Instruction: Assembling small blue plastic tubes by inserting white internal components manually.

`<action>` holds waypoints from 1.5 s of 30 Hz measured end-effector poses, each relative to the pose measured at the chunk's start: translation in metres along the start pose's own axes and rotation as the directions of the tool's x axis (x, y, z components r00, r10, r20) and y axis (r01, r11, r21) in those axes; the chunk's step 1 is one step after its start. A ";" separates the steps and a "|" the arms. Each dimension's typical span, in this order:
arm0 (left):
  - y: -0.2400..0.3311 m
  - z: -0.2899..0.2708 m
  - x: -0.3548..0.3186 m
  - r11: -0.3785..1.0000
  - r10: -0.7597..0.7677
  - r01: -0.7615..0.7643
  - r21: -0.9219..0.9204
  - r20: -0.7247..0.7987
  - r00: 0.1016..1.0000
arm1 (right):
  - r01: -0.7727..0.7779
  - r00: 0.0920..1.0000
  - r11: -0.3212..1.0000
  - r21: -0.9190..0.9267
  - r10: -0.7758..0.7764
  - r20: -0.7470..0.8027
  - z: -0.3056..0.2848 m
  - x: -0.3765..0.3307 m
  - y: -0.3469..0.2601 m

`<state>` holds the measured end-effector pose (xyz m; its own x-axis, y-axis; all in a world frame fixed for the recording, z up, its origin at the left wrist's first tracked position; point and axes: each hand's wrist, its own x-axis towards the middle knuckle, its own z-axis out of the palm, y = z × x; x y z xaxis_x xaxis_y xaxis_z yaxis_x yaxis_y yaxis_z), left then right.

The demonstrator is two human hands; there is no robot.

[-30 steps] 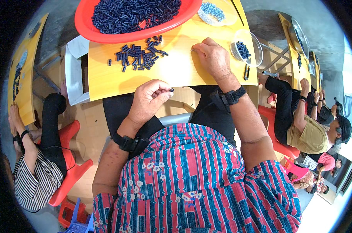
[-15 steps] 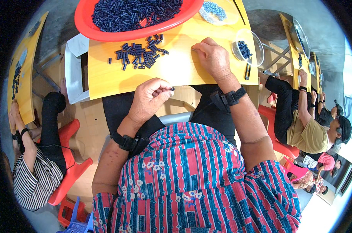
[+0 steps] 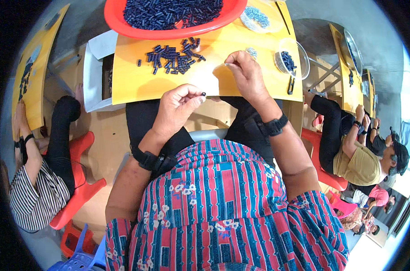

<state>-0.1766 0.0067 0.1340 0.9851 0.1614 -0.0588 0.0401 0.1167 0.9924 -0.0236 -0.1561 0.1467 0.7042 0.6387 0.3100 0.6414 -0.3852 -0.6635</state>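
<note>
My left hand (image 3: 177,108) is closed in a pinch at the table's front edge. Between its thumb and forefinger sits a small dark plastic piece (image 3: 203,94), one end showing. To its right, my right hand (image 3: 248,77) pinches with thumb and forefinger over the table. A tiny pale speck shows at those fingertips, too small to name. Just beyond the right hand lies a small heap of pale, shiny bits (image 3: 251,53). A loose pile of dark blue-black rectangular plastic pieces (image 3: 173,58) is spread on the yellow table (image 3: 132,88), beyond my left hand.
A red basin (image 3: 187,32) full of dark pieces stands at the back. At the right are a clear tub (image 3: 305,67) of dark pieces and a dark tool (image 3: 291,85). A clear bowl of bluish bits (image 3: 255,18) is behind. Other people sit at tables on both sides.
My right hand has drawn back from the tabletop toward me, and the pale heap it covered now shows. My left hand keeps its pinch on the dark piece. The whole view has shifted slightly.
</note>
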 end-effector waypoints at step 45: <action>-0.012 -0.001 -0.017 0.982 0.008 -0.005 -0.186 0.016 1.000 | -0.320 0.947 0.682 0.658 0.204 0.248 0.021 -0.047 -0.060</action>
<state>-0.1935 0.0035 0.1227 0.9880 0.1463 -0.0489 0.0033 0.2964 0.9551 -0.1018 -0.1491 0.1569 0.7224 0.6914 -0.0111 0.0118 -0.0285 -0.9995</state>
